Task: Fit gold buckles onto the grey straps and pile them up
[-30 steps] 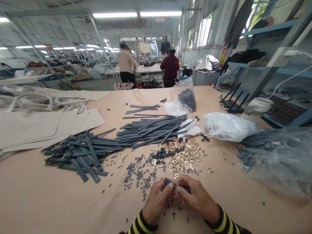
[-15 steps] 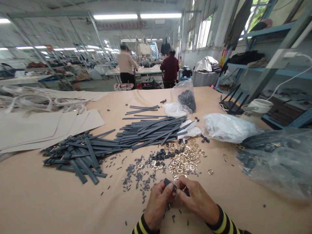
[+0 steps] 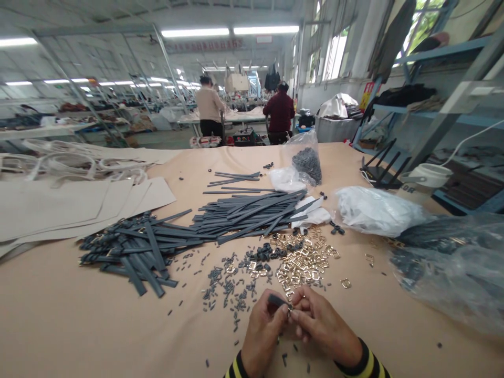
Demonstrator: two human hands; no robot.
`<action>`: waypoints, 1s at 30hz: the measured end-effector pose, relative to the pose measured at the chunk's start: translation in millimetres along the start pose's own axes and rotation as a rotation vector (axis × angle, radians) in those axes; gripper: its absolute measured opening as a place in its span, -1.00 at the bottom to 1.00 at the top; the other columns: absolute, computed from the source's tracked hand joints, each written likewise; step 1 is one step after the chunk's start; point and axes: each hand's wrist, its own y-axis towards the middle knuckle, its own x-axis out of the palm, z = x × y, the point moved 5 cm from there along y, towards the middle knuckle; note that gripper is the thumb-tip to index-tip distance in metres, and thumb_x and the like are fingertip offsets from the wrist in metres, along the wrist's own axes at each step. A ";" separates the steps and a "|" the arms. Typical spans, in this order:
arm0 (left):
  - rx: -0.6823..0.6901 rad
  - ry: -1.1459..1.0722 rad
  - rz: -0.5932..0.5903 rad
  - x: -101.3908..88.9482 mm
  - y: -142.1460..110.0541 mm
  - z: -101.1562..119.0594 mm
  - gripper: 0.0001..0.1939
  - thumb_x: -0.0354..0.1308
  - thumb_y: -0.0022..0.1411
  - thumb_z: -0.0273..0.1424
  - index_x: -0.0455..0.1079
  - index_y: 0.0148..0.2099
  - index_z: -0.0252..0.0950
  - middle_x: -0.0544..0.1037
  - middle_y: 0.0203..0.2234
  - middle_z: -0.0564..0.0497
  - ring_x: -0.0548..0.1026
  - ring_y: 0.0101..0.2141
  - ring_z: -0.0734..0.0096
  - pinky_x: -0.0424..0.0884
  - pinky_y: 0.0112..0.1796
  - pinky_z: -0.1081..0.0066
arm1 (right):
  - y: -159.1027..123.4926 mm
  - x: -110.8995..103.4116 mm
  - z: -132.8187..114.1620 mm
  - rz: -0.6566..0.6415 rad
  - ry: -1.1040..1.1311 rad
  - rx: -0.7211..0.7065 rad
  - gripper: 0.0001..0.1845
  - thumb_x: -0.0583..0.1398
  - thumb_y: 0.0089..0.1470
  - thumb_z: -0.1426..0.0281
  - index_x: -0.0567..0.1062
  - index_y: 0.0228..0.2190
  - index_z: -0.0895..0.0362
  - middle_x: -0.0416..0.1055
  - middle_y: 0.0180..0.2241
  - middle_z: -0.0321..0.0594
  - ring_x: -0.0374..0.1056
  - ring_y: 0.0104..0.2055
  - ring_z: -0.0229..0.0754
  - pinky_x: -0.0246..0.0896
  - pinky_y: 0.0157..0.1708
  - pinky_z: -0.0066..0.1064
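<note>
Between the fingertips of both hands, left [image 3: 263, 329] and right [image 3: 323, 326], at the table's near edge, a dark grey strap [image 3: 277, 301] is pinched, narrow and matte, with a glint of gold metal at its right end. Beyond lie gold rectangular buckles [image 3: 305, 261]; farther left, dark grey straps [image 3: 252, 211] are heaped.

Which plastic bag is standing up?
The clear bag with small dark pieces, farthest back. Its top points up; the white-filled bag and big right-hand bag slump low.
</note>
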 end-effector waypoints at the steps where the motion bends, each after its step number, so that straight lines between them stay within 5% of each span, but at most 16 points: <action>1: 0.027 0.059 0.020 1.1 -2.1 3.3 -0.81 -0.01 0.15 -0.27 0.26 -0.36 -0.31 0.36 -0.51 0.03 0.33 -0.45 0.42 0.26 -0.40 0.44 | 0.4 -0.5 -0.1 0.007 0.004 -0.002 -0.86 0.10 0.00 0.36 0.19 -0.42 0.12 0.29 -0.55 -0.40 0.22 -0.62 -0.39 0.09 -0.67 -0.60; 4: 0.097 0.177 0.016 5.6 -8.2 13.4 -0.80 -0.11 0.21 -0.31 0.27 -0.32 -0.29 0.37 -0.45 -0.02 0.33 -0.39 0.38 0.27 -0.32 0.41 | 1.4 -2.4 -1.5 0.024 -0.015 -0.005 -0.84 0.12 -0.02 0.36 0.20 -0.46 0.12 0.31 -0.57 -0.39 0.22 -0.60 -0.38 0.06 -0.66 -0.60; 9: 0.071 0.113 -0.172 4.2 -9.4 18.1 -0.75 -0.11 0.21 -0.31 0.31 -0.17 -0.29 0.43 -0.28 -0.09 0.37 -0.28 0.34 0.29 -0.25 0.40 | 1.2 -11.2 -4.4 0.063 -0.165 -0.029 -0.86 0.14 -0.04 0.39 0.23 -0.48 0.14 0.35 -0.54 -0.35 0.30 -0.49 -0.31 0.12 -0.53 -0.54; 16: -0.222 -0.545 -0.379 9.2 -5.2 -16.2 -0.70 0.18 0.02 -0.24 0.24 -0.31 -0.35 0.42 -0.53 0.02 0.36 -0.56 0.56 0.30 -0.51 0.52 | -3.5 -8.0 -13.1 -0.085 -0.232 -0.047 -0.90 0.13 -0.06 0.45 0.26 -0.45 0.14 0.39 -0.53 -0.33 0.33 -0.49 -0.30 0.12 -0.54 -0.55; 20: -0.311 -0.685 -0.461 20.3 -8.7 -25.6 -0.60 0.28 -0.11 -0.25 0.18 -0.33 -0.34 0.41 -0.60 0.05 0.35 -0.66 0.60 0.28 -0.61 0.58 | -5.2 -3.8 -20.7 -0.154 -0.337 -0.072 -0.89 0.13 -0.10 0.53 0.27 -0.45 0.14 0.36 -0.58 -0.38 0.29 -0.53 -0.32 0.10 -0.53 -0.56; 26: -0.290 -0.614 -0.373 13.5 -2.3 -25.5 -0.64 0.26 -0.09 -0.24 0.16 -0.43 -0.34 0.39 -0.60 0.07 0.31 -0.67 0.64 0.21 -0.65 0.62 | -2.9 -8.5 -26.5 -0.096 -0.546 -0.122 -0.95 0.10 -0.04 0.50 0.36 -0.44 0.16 0.40 -0.55 -0.33 0.30 -0.50 -0.30 0.09 -0.48 -0.54; 30: -0.256 -0.511 -0.283 1.3 5.4 -24.9 -0.64 0.26 -0.09 -0.25 0.15 -0.45 -0.35 0.41 -0.62 0.06 0.32 -0.65 0.62 0.19 -0.62 0.60 | -2.9 -9.4 -27.2 -0.177 -0.512 -0.094 -0.78 0.00 0.09 0.40 0.43 -0.41 0.16 0.41 -0.53 -0.30 0.28 -0.53 -0.32 0.12 -0.50 -0.54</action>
